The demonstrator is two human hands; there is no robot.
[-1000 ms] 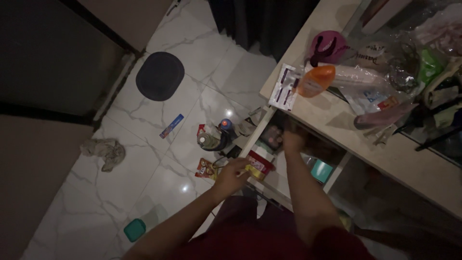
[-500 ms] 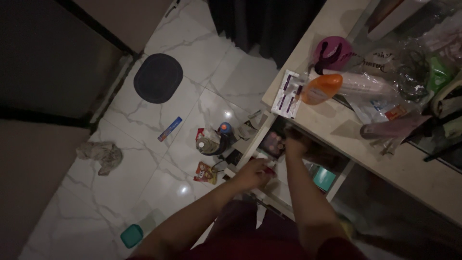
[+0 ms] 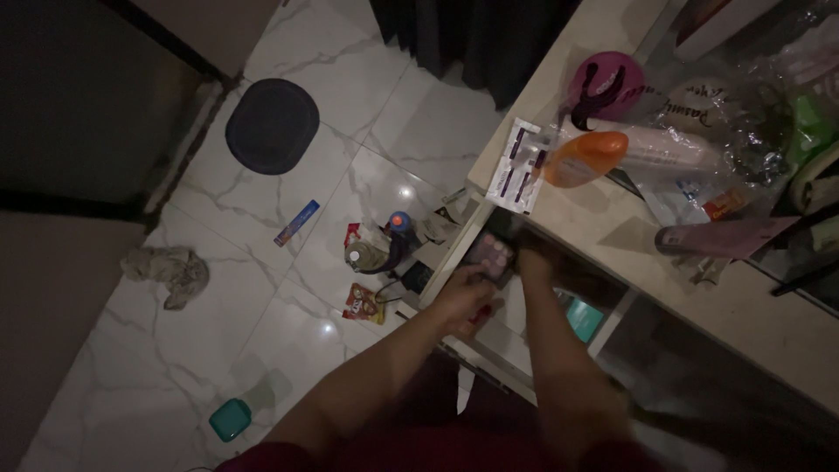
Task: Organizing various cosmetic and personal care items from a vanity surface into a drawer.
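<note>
Dim beige shelf unit (image 3: 559,223), both hands inside its upper compartment. Left hand (image 3: 463,293) and right hand (image 3: 531,262) flank a dark makeup palette (image 3: 491,251), touching it; grip unclear, fingers shadowed. Palette sits in the shelf, not lifted out. Orange bottle (image 3: 584,157) and plastic clutter overhead; packets (image 3: 363,303) on marble floor (image 3: 262,262) at left.

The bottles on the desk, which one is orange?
The orange bottle lies on its side near the desk's front edge, beside the white card. The long bottle touching it is pale and whitish, wrapped in clear plastic.
</note>
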